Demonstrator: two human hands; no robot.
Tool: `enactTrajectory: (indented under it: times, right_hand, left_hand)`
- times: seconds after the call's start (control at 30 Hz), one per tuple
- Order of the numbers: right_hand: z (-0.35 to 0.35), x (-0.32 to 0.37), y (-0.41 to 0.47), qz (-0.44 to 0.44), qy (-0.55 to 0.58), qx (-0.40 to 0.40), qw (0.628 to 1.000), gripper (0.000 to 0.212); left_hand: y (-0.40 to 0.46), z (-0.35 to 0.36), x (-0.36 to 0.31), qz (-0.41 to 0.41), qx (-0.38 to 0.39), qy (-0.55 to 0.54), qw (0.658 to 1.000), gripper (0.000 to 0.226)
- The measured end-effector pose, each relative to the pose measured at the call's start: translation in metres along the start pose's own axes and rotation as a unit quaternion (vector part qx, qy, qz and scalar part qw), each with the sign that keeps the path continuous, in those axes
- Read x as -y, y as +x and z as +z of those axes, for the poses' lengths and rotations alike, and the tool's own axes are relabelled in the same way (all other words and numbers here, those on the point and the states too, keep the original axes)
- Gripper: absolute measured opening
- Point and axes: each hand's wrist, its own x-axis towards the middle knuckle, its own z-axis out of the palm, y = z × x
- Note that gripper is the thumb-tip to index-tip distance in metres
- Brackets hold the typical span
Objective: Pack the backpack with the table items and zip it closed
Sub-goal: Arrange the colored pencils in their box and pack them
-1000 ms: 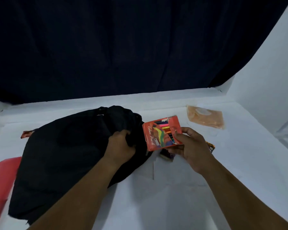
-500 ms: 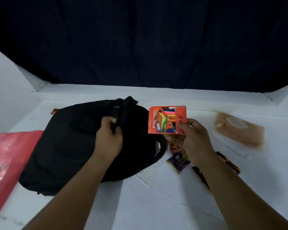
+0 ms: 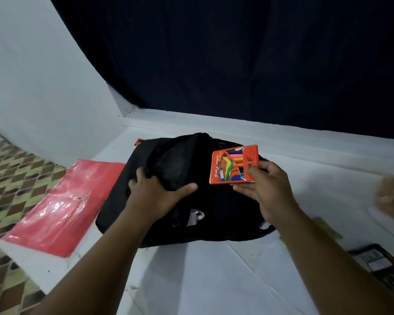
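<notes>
Black backpack (image 3: 214, 208) lying flat on the white table (image 3: 214, 280), near its far edge, top flap of fabric bunched upward.

Left hand (image 3: 155, 196) gripping that bunched flap at the upper left of the pack, fingers curled into the fabric, thumb spread along its lower fold.

Right hand (image 3: 268, 189) pinching a red box of colour pencils (image 3: 232, 165) between thumb on the front face and fingers underneath; box being held above the upper right part of the pack, tilted slightly, printed face toward the camera, one top corner of the cardboard torn.

Red plastic folder (image 3: 64, 205) lying flat just left of the pack, touching or nearly touching its edge, snap button showing on the glossy cover, near corner reaching the table's left edge.

Small red-orange item (image 3: 138, 141) peeking out behind the pack's far left corner, too little showing to identify.

Tan, blurred packet (image 3: 391, 198) lying at the right edge of the view, well apart from the pack.

Dark booklet-like item (image 3: 382, 267) lying near the right forearm at lower right, details unclear.
</notes>
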Motion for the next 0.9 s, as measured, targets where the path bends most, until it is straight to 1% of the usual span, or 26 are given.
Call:
enactTrajectory:
  times: [0.03,0.07,0.1,0.13,0.17,0.2,0.23,0.33,0.37,0.43,0.5,0.57,0.6,0.67,0.73,0.8,0.9]
  right_hand:
    - [0.000,-0.001,0.001,0.003,-0.001,-0.003,1.000,0.023]
    - [0.001,-0.002,0.002,0.004,-0.001,-0.006,1.000,0.023]
    - [0.001,-0.003,0.003,0.004,0.000,-0.010,1.000,0.024]
    - [0.000,-0.004,0.003,0.005,0.004,-0.014,1.000,0.024]
    - [0.000,-0.004,0.003,0.005,0.006,-0.017,1.000,0.024]
    - [0.001,-0.005,0.004,0.007,0.008,-0.018,1.000,0.025]
    - [0.001,-0.006,0.004,0.010,0.008,-0.019,1.000,0.026]
    - [0.004,-0.007,0.006,0.015,0.008,-0.024,1.000,0.026]
    - [0.005,-0.007,0.006,0.016,0.006,-0.025,1.000,0.027]
    - [0.007,-0.006,0.007,0.016,0.001,-0.023,1.000,0.026]
    - [0.011,-0.005,0.008,0.017,-0.020,-0.007,1.000,0.024]
    - [0.021,-0.001,0.008,0.025,-0.049,0.032,0.998,0.021]
    - [0.029,0.001,0.008,0.034,-0.057,0.056,0.996,0.019]
    - [0.050,0.006,0.009,0.054,-0.057,0.095,0.992,0.015]
    - [0.074,0.009,0.013,0.085,-0.034,0.114,0.989,0.008]
    - [0.096,0.009,0.021,0.120,-0.013,0.122,0.985,0.008]
    - [0.122,0.004,0.039,0.148,-0.042,0.120,0.981,0.007]
  left_hand:
    - [0.000,0.003,-0.005,0.012,-0.015,0.092,0.996,0.118]
    - [0.001,0.004,-0.010,0.026,-0.023,0.157,0.987,0.114]
    - [0.002,0.004,-0.017,0.038,-0.020,0.181,0.983,0.103]
    - [0.005,0.004,-0.023,0.044,-0.012,0.160,0.986,0.090]
    - [0.008,0.004,-0.028,0.048,0.000,0.114,0.992,0.081]
    - [0.009,0.005,-0.032,0.051,0.007,0.075,0.996,0.079]
    - [0.009,0.007,-0.035,0.051,0.011,0.058,0.997,0.084]
    - [0.005,0.018,-0.041,0.056,0.017,0.099,0.993,0.098]
    - [0.006,0.019,-0.039,0.058,0.011,0.098,0.993,0.094]
    - [0.013,0.008,-0.030,0.064,-0.017,0.033,0.997,0.063]
    - [0.016,-0.015,-0.014,0.062,-0.054,-0.095,0.992,0.036]
    - [0.011,-0.037,0.001,0.055,-0.089,-0.208,0.972,0.017]
    - [0.007,-0.045,0.007,0.055,-0.103,-0.249,0.961,0.012]
    - [0.000,-0.053,0.013,0.067,-0.123,-0.304,0.942,0.014]
    - [-0.003,-0.057,0.015,0.073,-0.138,-0.340,0.927,0.018]
    - [-0.003,-0.058,0.018,0.071,-0.144,-0.373,0.914,0.018]
    - [-0.003,-0.060,0.023,0.067,-0.150,-0.397,0.903,0.021]
